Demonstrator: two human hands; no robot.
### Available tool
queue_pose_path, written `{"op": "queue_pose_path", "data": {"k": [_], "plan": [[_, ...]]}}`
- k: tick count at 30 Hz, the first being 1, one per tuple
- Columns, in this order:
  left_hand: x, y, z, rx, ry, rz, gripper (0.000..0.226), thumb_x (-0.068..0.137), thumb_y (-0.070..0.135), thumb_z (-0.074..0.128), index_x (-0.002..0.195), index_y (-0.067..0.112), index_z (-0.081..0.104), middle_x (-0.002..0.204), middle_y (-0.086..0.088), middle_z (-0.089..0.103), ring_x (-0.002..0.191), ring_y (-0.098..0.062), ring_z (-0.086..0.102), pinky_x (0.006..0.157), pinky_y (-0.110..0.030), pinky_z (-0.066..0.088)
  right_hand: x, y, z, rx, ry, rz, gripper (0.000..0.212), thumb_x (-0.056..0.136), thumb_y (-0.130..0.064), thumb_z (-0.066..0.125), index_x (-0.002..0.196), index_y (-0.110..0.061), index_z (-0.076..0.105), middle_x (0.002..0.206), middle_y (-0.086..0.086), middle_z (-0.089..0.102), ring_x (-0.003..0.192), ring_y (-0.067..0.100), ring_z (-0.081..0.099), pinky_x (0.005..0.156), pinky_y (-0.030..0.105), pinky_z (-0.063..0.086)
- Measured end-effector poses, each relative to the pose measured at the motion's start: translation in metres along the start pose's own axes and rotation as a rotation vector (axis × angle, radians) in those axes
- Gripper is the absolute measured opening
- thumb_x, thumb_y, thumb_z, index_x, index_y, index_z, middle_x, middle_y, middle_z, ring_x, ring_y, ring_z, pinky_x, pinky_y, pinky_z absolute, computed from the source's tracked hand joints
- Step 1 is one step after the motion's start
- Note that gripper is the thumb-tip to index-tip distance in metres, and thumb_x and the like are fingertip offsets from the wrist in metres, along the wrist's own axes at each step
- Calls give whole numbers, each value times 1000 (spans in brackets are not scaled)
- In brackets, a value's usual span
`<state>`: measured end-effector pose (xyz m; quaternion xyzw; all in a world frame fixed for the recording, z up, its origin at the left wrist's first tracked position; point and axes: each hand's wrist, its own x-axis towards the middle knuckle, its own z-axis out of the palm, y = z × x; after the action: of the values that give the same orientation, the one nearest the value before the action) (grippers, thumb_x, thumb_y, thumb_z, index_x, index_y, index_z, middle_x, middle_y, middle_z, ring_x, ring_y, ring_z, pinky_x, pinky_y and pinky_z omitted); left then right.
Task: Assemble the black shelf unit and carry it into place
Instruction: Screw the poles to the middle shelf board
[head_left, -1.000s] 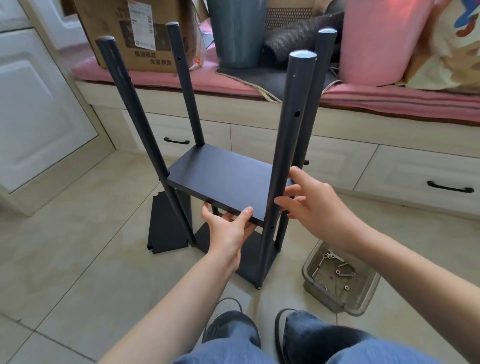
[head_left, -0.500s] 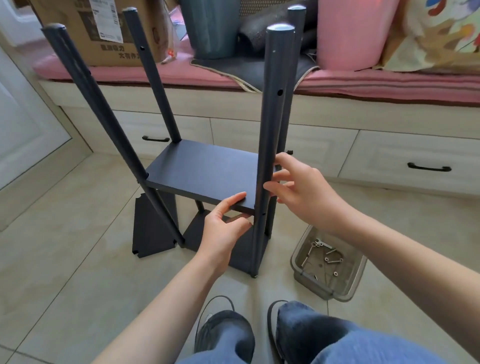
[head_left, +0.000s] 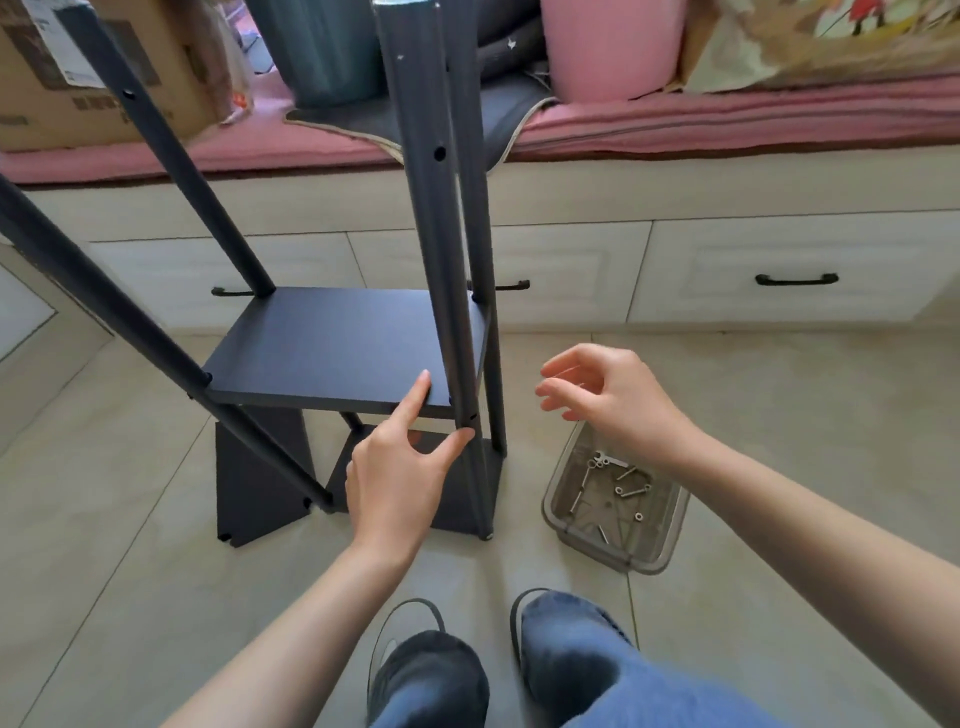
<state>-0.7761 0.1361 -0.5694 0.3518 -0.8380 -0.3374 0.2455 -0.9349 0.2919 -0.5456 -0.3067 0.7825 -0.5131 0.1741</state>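
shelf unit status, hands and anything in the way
Left hand grips front edge of middle board, thumb on front post. Right hand open, off the post, above screw tray. Spare panel beside base.

We see a matte black shelf unit (head_left: 343, 348) on pale beige floor tiles (head_left: 104, 545), a smoky translucent grey tray (head_left: 615, 512) of silvery screws (head_left: 631, 491), a pink cushion (head_left: 727, 111), cream drawers (head_left: 779, 270) with black handles (head_left: 796, 279), a brown cardboard box (head_left: 98, 73), and blue jeans (head_left: 613, 675).
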Motion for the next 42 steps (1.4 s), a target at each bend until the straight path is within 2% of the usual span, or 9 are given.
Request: {"op": "queue_pose_path", "data": {"k": [8,11,15,18,21,24,33,38,42], "plan": [[5,3,3,95,69,99,68,79,53,78,141,39,55,101,3,77,99,-16,71,92,-45,55,-5,139,-6,-329,-87,430,12,86,-12,68,83,-24,69,72,-15,66,75,8,62,68,20,44],[8,6,5,155,75,159,69,79,56,75,141,33,56,97,0,78,94,-20,73,88,-50,57,7,173,1,-443,-134,472,9,88,-10,65,92,-13,72,85,-5,65,84,12,56,73,20,40],[11,10,9,178,86,191,68,78,56,73,139,28,60,95,3,78,88,-20,74,89,-51,56,23,202,18,-562,-256,520,14,90,-7,58,100,-3,67,103,13,69,94,29,64,82,33,51],[12,10,13,189,95,190,65,77,54,76,136,29,63,90,7,78,75,-21,71,83,-50,56,27,218,35,-672,-376,536,20,93,-13,55,108,-1,62,117,18,65,109,33,62,84,32,47],[13,10,15,193,105,184,64,77,55,75,135,30,64,76,9,74,62,-26,64,77,-50,55,28,231,50,-667,-401,597,25,94,-20,58,109,-1,64,119,20,65,109,33,62,79,29,46],[12,11,15,201,101,199,67,76,59,70,136,29,63,69,12,69,65,-27,63,77,-51,54,31,238,65,-642,-373,650,33,96,-25,57,119,-1,62,126,20,62,116,34,60,88,31,48],[12,10,15,169,88,197,66,77,57,72,136,29,63,69,12,69,63,-27,63,79,-52,54,38,236,92,-606,-240,839,40,92,-12,50,131,-7,53,138,17,54,127,34,53,103,43,46],[13,9,15,166,93,210,67,78,59,69,137,28,62,70,11,69,62,-23,62,77,-51,56,38,239,92,-591,-246,888,39,89,-11,50,128,-8,57,136,15,56,124,32,56,101,41,48],[14,9,16,181,101,205,65,78,56,73,137,29,63,65,12,65,61,-18,62,77,-49,57,32,242,84,-492,-245,889,33,91,-14,52,120,-2,60,127,19,62,112,34,64,90,39,55]]}}
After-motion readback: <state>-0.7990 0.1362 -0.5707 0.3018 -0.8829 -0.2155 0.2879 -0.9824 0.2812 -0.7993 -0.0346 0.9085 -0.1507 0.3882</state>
